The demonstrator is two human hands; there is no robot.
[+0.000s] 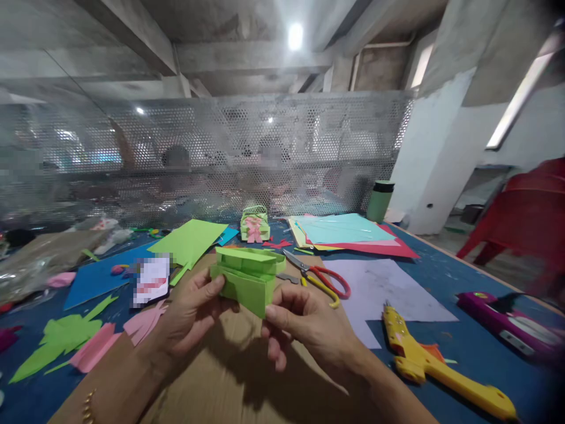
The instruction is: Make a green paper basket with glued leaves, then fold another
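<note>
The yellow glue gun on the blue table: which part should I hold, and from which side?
Likely the long handle of the glue gun, with the right hand coming from the near right. The gun lies flat and its handle stretches toward that side, while the narrow nozzle points away, so this grip would avoid it.

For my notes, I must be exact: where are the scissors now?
In the head view, the scissors lie right of centre, just beyond the right hand, partly overlapping the lilac paper.

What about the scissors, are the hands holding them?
No, the left hand and right hand hold folded green paper; the scissors lie beyond.
</note>
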